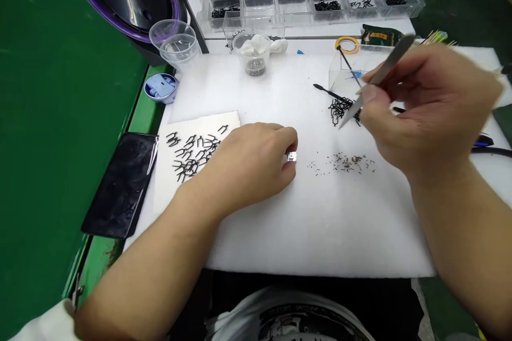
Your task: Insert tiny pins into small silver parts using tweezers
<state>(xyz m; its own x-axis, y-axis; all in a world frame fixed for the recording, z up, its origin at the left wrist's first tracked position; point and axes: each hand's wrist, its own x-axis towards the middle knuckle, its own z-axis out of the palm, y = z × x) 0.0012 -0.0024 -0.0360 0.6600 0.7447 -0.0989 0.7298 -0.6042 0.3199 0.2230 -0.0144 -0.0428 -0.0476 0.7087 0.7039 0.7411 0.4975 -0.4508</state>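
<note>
Head view. At left, a white pad [171,204] carries loose forked black pieces [188,162], lying apart or overlapping, none in a row. Just right of it, the left hand [256,157] is curled over the white work surface [312,224], its thumb and index finger pinching a small silver-ended piece [292,156]; the rest of that piece is hidden in the grip. Further right lie a tangled heap of black pieces [338,109] and, nearer the wearer, scattered tiny fragments [349,163]. Right hand [436,101]: thumb and index finger pinch metal tweezers [390,66], points down beside the heap and well apart from the silver-ended piece. Cannot tell whether the tweezer points meet.

Progress (judgement): partway. One piece is in hand; the pieces on the pad and in the heap look like separate lots, but which is finished is not clear. The fragments suggest small parts yet to be picked up, or waste.

Containers, left to right: small blue bowl [170,97] with light blue blocks; nested-looking clear cups [174,45], contents not discernible; clear cup [240,56] with white wads above grey grains; compartment tray [308,16], most cells heaped with black bits, one front cell holding only a few.
</note>
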